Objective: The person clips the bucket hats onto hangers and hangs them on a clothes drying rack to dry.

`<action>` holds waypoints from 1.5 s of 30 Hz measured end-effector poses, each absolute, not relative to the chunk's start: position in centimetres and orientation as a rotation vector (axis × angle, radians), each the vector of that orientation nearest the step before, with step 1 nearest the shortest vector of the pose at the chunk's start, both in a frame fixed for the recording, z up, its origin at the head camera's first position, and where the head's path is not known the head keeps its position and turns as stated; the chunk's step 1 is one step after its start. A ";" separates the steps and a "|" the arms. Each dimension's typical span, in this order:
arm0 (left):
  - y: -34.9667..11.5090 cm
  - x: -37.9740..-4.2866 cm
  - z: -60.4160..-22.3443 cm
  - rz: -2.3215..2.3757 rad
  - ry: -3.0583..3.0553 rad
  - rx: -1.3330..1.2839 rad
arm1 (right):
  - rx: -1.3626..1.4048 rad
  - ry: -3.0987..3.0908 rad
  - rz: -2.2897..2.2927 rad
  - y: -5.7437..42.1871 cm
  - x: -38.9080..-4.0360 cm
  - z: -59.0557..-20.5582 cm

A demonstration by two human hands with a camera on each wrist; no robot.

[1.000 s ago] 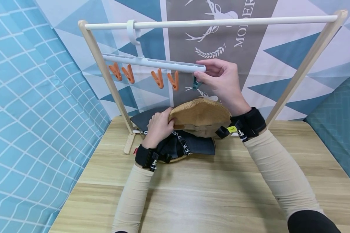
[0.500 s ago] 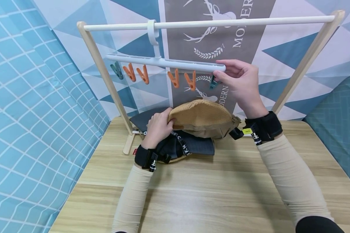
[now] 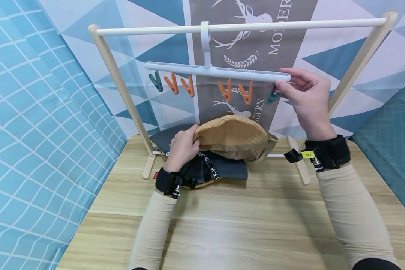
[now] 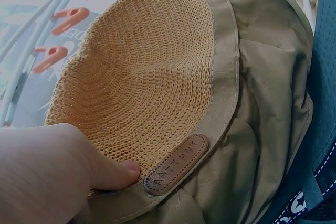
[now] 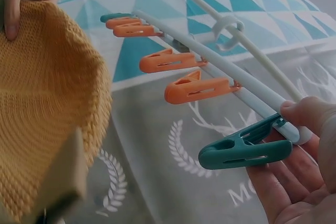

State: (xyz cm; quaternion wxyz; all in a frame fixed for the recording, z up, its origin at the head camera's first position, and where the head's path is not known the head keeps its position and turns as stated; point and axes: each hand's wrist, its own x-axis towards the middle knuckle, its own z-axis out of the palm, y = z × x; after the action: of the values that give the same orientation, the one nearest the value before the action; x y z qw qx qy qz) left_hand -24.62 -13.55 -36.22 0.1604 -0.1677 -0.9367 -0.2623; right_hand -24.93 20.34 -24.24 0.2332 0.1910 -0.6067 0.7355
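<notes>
A tan hat (image 3: 234, 133) with a straw-coloured woven crown and a leather label (image 4: 176, 164) is gripped at its left edge by my left hand (image 3: 183, 148). My right hand (image 3: 307, 99) pinches the right end of a pale blue clip hanger (image 3: 243, 73), which hangs by its hook from the white rail (image 3: 290, 25). Orange clips (image 3: 225, 90) and a green clip (image 3: 156, 81) dangle beneath the bar. Beside my right fingers hangs another green clip (image 5: 244, 148). Below the tan hat lies a dark grey hat (image 3: 227, 169) with a lettered strap, partly covered by it.
The rail sits on a wooden stand, with its left post (image 3: 123, 90) and right post (image 3: 362, 56) on either side. Under it is a wood-grain table (image 3: 222, 225). A patterned backdrop (image 3: 168, 15) stands close behind.
My right hand has moved right, sliding the clip hanger along the rail with its clips. The left green clip has come out from behind the left post. The left hand and tan hat stay put.
</notes>
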 end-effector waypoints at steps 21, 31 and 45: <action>-13.6 -24.6 -36.3 -0.753 -2.667 -0.490 | 0.425 -1.459 2.080 26.5 -23.6 -25.4; -13.5 -24.5 -36.3 -0.762 -2.670 -0.485 | 0.447 -1.464 2.075 26.6 -23.4 -25.6; -13.5 -24.6 -36.5 -0.754 -2.661 -0.491 | 0.504 -1.527 1.993 25.1 -21.1 -26.7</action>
State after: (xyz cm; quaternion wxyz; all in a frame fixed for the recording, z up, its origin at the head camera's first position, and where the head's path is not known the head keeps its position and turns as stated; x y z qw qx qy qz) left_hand -24.59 -13.48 -36.50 0.1655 -0.1724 -0.9342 -0.2649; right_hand -21.06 25.08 -26.69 0.2864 0.1884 -0.5713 0.7457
